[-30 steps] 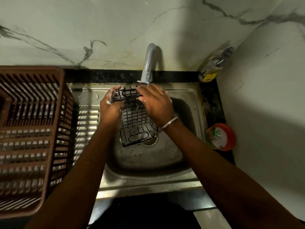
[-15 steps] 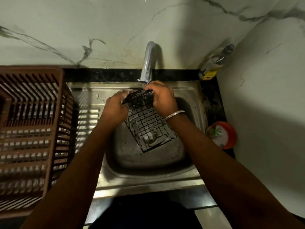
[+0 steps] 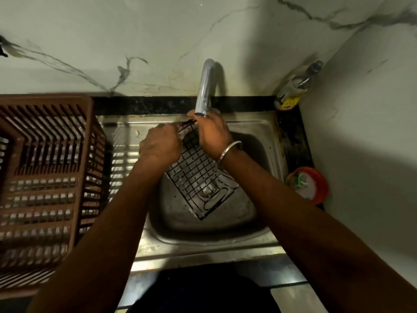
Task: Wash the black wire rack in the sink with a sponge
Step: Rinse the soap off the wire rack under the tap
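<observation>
Rack (image 3: 198, 177) top behind right hand (image 3: 213, 134)

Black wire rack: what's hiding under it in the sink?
Through the black wire rack you can see the drain and the sink floor. The left hand and right hand cover its top end, so underneath there is hidden.

A brown slatted basket (image 3: 45, 100) stands left; a bottle (image 3: 293, 91) and orange tub (image 3: 323, 185) right.

One rack (image 3: 198, 175), one faucet (image 3: 204, 86), one basket (image 3: 45, 99)
</observation>
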